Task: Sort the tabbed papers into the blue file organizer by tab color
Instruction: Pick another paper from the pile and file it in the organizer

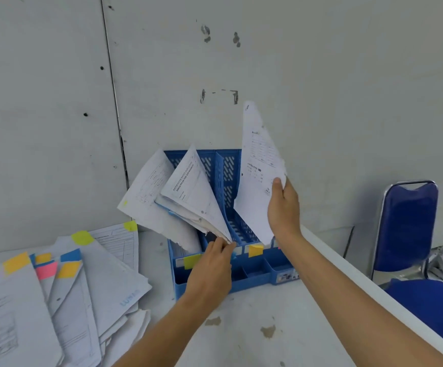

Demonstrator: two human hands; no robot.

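Left hand (212, 263) pinches the lower corner of a fanned bundle of white papers (188, 197) standing in the blue plastic file organizer (257, 272) on the white counter (241, 327). Right hand (284, 207) grips one white printed sheet (257, 181) upright above the right-hand slots. A pile of colour-tabbed papers (69, 282) lies at left. Filing looks mid-way; next the sheet likely needs lowering into the slot matching its tab, hidden here

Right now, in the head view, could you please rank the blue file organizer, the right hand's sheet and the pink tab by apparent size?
Largest: blue file organizer.
Next: sheet pinched by the right hand.
Smallest, clearly: pink tab on the pile.
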